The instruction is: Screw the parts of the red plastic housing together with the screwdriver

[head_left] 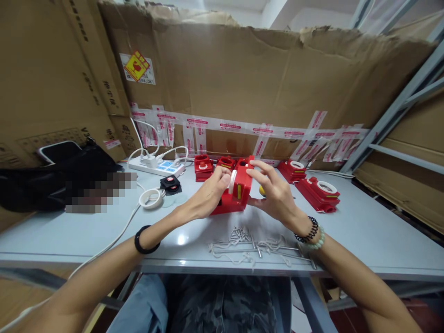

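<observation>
A red plastic box-shaped housing with a white round collar and a yellow label strip [236, 192] is held up just above the pale grey worktop [364, 231], between both hands and straight ahead of the person. The left hand [211, 194] clasps it from the left, thumb pressed near the white collar, its grip clenched on the housing. The right hand [272, 192] closes on it from the right, fingers curled over the top edge and thumb under the side, so its grip is grasping the same housing. The housing stands tilted, its long axis running roughly up and away from the person, the collar face turned towards the left hand; both hands touch it, neither nearer than the other.

On the worktop just in front of the hands lies a loose heap of small silver metal screws and pins [249, 243]. Behind the housing stand more red plastic housings [204, 166], and to the right, well apart, two others with white rings on top [319, 192]. A white power strip with blue sockets [160, 166] lies to the left, with a white cable coil [151, 199] near it.

The brown cardboard wall [243, 78] behind bears strips of white tape printed in red; the print is too small to read. A yellow and red warning sticker [138, 67] on it is likewise illegible.
</observation>
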Available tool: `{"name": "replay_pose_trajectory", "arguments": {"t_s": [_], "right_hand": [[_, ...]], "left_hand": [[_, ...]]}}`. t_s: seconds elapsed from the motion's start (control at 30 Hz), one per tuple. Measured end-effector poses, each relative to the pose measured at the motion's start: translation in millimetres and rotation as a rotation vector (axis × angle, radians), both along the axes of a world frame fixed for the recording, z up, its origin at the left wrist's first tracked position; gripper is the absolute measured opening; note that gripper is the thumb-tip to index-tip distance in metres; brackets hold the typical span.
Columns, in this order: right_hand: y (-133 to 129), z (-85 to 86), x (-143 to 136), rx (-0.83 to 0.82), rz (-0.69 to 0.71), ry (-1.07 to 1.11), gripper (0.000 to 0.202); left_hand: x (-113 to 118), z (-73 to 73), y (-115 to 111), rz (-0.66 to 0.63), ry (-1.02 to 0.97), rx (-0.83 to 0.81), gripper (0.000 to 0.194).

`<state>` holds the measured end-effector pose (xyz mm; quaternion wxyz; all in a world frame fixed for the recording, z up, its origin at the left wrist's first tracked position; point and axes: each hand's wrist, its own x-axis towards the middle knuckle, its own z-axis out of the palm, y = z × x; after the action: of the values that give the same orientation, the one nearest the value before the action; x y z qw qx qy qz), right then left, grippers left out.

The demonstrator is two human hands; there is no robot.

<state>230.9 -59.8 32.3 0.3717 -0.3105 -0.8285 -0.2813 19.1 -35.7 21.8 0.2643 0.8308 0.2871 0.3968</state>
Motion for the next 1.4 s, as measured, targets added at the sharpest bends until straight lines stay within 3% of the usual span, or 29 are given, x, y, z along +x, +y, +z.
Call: {"name": "replay_pose_trajectory", "arguments": {"t_s": [0.13, 0.23, 0.33, 0.57, 0.67, 0.8, 0.87, 0.97, 1.1, 1.2, 1.4], "right_hand": [[8.8, 1.8, 5.7, -0.047, 0.127, 0.154, 0.065], [14.0, 0.9, 8.6, -0.053, 0.198, 0.200, 0.073], [15.0, -1.2, 8.7, -0.089, 0.193, 0.200, 0.073], [15.3, -5.7, 7.7, -0.099, 0.250, 0.139, 0.075], [14.5, -8.1, 6.6, -0.086, 0.217, 0.068, 0.072], [11.8, -9.3, 4.6, -0.097, 0.170, 0.034, 0.070], [11.5, -8.5, 4.6, -0.110, 0.183, 0.071, 0.070], [12.9, -6.9, 5.6, -0.111, 0.209, 0.120, 0.072], [15.4, -7.0, 6.8, -0.100, 0.209, 0.126, 0.073], [16.1, -8.4, 6.7, -0.107, 0.205, 0.114, 0.072], [11.0, -7.7, 4.3, -0.013, 0.127, 0.005, 0.061]], "left_hand": [[-4.7, 3.5, -1.8, -0.152, -0.123, 0.196, 0.045], [-5.1, 5.1, -1.4, -0.249, -0.131, 0.224, 0.045], [-4.9, 4.8, 1.0, -0.252, -0.151, 0.213, 0.043], [-2.4, -1.0, 3.8, -0.173, -0.187, 0.024, 0.040], [0.6, -2.8, 2.4, -0.057, -0.199, -0.065, 0.028], [-0.9, -1.4, 0.7, 0.073, -0.167, -0.086, 0.032], [-3.2, 0.2, 0.3, -0.003, -0.212, 0.000, 0.027], [-5.7, 2.3, 0.0, -0.177, -0.204, 0.154, 0.044], [-5.5, 3.3, 0.7, -0.221, -0.148, 0.207, 0.047], [-4.5, 2.3, 2.3, -0.173, -0.164, 0.128, 0.045], [0.0, -2.3, 6.3, -0.086, -0.248, -0.199, 0.026]]}}
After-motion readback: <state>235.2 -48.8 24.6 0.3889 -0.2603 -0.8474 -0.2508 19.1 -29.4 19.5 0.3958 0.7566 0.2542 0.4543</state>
